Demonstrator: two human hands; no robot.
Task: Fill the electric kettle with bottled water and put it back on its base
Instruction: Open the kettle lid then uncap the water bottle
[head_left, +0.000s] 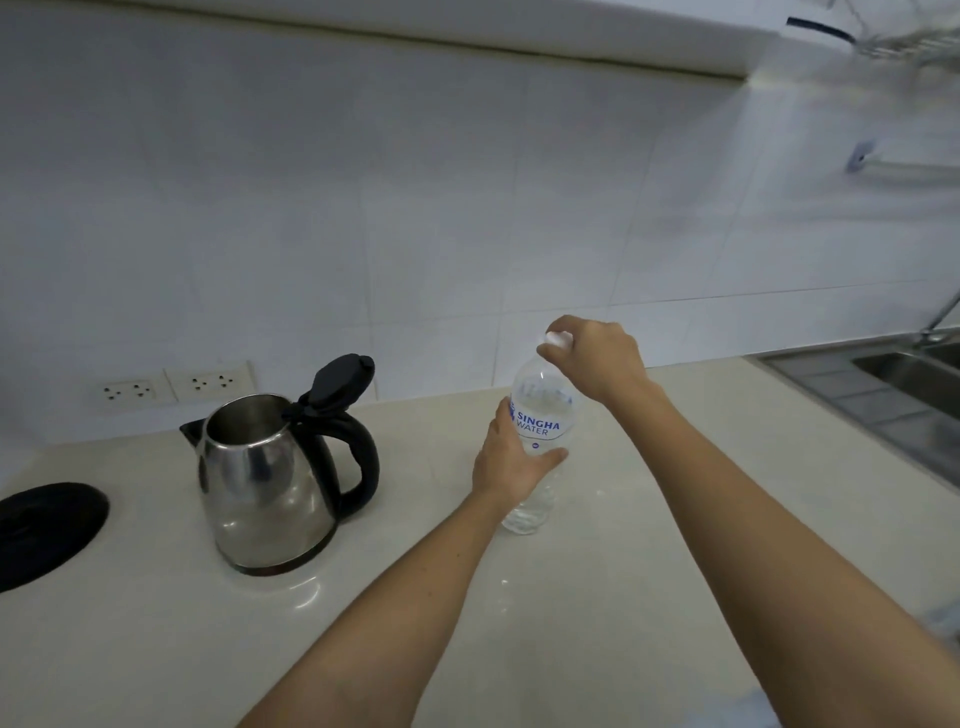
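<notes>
A pale tabletop (597, 597) runs below a white tiled wall (415, 182), with two sockets (176, 387) low on the wall at about ten o'clock and a steel sink (904, 384) at three o'clock. The steel kettle (265, 483) stands on the tabletop at nine o'clock, its black lid (340, 384) flipped up and open. Its round black base (47, 530) lies apart from it, further toward nine o'clock. Near the centre stands a clear water bottle (543, 415), upright. The left hand (511, 460) wraps its fingers round the bottle's middle. The right hand (597, 361) pinches the white cap (558, 339) with its fingertips.
</notes>
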